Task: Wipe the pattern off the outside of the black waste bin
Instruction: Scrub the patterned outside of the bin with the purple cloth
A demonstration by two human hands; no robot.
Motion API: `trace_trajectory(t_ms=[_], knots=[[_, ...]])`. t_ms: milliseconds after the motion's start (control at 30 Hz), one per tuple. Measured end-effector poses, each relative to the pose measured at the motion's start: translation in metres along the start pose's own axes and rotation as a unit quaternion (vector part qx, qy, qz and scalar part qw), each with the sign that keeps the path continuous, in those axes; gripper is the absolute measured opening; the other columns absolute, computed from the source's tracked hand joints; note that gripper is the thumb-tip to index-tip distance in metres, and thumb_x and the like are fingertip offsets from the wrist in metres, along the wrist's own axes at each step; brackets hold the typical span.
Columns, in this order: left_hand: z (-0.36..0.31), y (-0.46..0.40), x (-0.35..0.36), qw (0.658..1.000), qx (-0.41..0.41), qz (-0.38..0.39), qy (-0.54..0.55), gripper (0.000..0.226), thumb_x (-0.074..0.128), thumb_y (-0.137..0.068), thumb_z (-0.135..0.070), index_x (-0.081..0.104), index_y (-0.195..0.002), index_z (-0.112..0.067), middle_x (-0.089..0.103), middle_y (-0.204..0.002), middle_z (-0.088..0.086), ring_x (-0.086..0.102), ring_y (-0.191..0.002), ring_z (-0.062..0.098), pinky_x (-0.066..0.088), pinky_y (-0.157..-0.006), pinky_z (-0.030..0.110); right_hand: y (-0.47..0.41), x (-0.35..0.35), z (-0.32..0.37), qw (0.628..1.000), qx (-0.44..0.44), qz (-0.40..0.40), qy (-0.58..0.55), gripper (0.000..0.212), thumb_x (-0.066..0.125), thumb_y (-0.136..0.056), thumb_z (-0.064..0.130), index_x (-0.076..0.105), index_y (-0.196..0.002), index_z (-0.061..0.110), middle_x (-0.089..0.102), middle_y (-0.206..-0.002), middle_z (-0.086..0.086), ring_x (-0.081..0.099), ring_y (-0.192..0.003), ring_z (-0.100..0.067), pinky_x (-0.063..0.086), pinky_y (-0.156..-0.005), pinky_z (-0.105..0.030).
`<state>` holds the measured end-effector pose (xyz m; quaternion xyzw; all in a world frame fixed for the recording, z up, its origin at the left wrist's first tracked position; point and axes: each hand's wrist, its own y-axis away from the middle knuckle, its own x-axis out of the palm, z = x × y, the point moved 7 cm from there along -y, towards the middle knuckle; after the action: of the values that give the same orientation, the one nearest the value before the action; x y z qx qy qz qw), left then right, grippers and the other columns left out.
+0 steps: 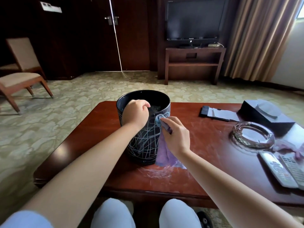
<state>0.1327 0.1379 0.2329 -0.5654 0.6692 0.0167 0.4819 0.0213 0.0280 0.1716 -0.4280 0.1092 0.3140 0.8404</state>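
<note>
The black waste bin [144,145] stands upright on the red-brown wooden table [98,137], its outside covered in white scribbled lines. My left hand [135,113] grips the near rim of the bin, fingers curled over the edge. My right hand [176,134] holds a purple cloth [164,155] and presses its bunched top against the bin's right side, just below the rim. The rest of the cloth hangs down to the tabletop beside the bin.
On the right of the table lie a glass ashtray [253,135], two remote controls [286,168], a notepad with a black holder [217,113] and a dark tissue box [264,112]. White smears mark the tabletop in front of the bin. A chair [21,74] stands on the carpet at the left.
</note>
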Motion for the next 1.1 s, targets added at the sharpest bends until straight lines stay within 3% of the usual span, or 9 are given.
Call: trace_trajectory(t_ms=[133, 333, 400, 533, 700, 900, 1100], knots=[[0.004, -0.006, 0.011, 0.995, -0.042, 0.083, -0.021, 0.031, 0.043, -0.086, -0.007, 0.071, -0.083, -0.020, 0.069, -0.092, 0.004, 0.062, -0.081, 0.026, 0.046, -0.064, 0.026, -0.006, 0.013, 0.003, 0.998, -0.037, 0.004, 0.043, 0.032, 0.067, -0.080, 0.005, 0.070, -0.108, 0.019, 0.064, -0.100, 0.006, 0.057, -0.063, -0.015, 0.044, -0.050, -0.024], [0.009, -0.003, 0.018, 0.992, -0.053, 0.117, -0.014, 0.029, 0.046, -0.086, -0.010, 0.071, -0.082, -0.025, 0.063, -0.070, -0.003, 0.053, -0.060, 0.017, 0.038, -0.055, 0.023, 0.007, 0.035, -0.014, 0.996, -0.016, 0.053, 0.062, 0.031, 0.066, -0.080, 0.005, 0.070, -0.109, 0.013, 0.064, -0.105, 0.002, 0.064, -0.073, -0.025, 0.043, -0.055, -0.025], [0.011, -0.005, 0.018, 0.990, -0.056, 0.127, -0.015, 0.029, 0.047, -0.086, -0.011, 0.071, -0.082, -0.026, 0.058, -0.063, -0.009, 0.052, -0.059, 0.014, 0.037, -0.055, 0.022, 0.008, 0.033, -0.014, 0.998, -0.022, 0.036, 0.055, 0.030, 0.066, -0.079, 0.007, 0.070, -0.108, 0.013, 0.065, -0.104, 0.002, 0.064, -0.072, -0.023, 0.044, -0.054, -0.023], [0.011, -0.005, 0.020, 0.989, -0.061, 0.136, -0.015, 0.028, 0.048, -0.086, -0.014, 0.067, -0.075, -0.030, 0.062, -0.071, -0.007, 0.056, -0.070, 0.017, 0.038, -0.060, 0.023, -0.001, 0.019, -0.003, 0.996, -0.063, -0.041, 0.055, 0.024, 0.065, -0.075, 0.010, 0.072, -0.099, 0.012, 0.068, -0.100, 0.002, 0.062, -0.065, -0.016, 0.043, -0.048, -0.017], [0.013, -0.004, 0.020, 0.988, -0.069, 0.137, -0.011, 0.028, 0.048, -0.086, -0.013, 0.066, -0.072, -0.030, 0.056, -0.056, -0.012, 0.054, -0.061, 0.016, 0.037, -0.056, 0.023, 0.003, 0.032, -0.012, 0.996, -0.029, 0.010, 0.086, 0.021, 0.065, -0.071, -0.004, 0.072, -0.087, 0.009, 0.067, -0.089, -0.002, 0.062, -0.060, -0.028, 0.047, -0.043, -0.031], [0.014, -0.001, 0.019, 0.988, -0.058, 0.146, 0.005, 0.026, 0.050, -0.088, -0.018, 0.063, -0.073, -0.034, 0.069, -0.083, -0.005, 0.060, -0.081, 0.016, 0.041, -0.067, 0.023, -0.006, 0.016, -0.002, 0.996, -0.043, -0.038, 0.068, 0.023, 0.063, -0.078, 0.010, 0.071, -0.100, 0.011, 0.068, -0.102, 0.002, 0.064, -0.067, -0.020, 0.045, -0.047, -0.024], [0.016, -0.002, 0.021, 0.980, -0.070, 0.180, 0.044, 0.025, 0.045, -0.092, -0.024, 0.067, -0.082, -0.030, 0.070, -0.097, -0.003, 0.058, -0.094, 0.018, 0.042, -0.077, 0.027, 0.006, 0.035, -0.018, 0.995, 0.024, 0.067, 0.076, 0.023, 0.060, -0.083, 0.004, 0.068, -0.103, 0.011, 0.063, -0.101, 0.000, 0.062, -0.076, -0.028, 0.051, -0.059, -0.034]])
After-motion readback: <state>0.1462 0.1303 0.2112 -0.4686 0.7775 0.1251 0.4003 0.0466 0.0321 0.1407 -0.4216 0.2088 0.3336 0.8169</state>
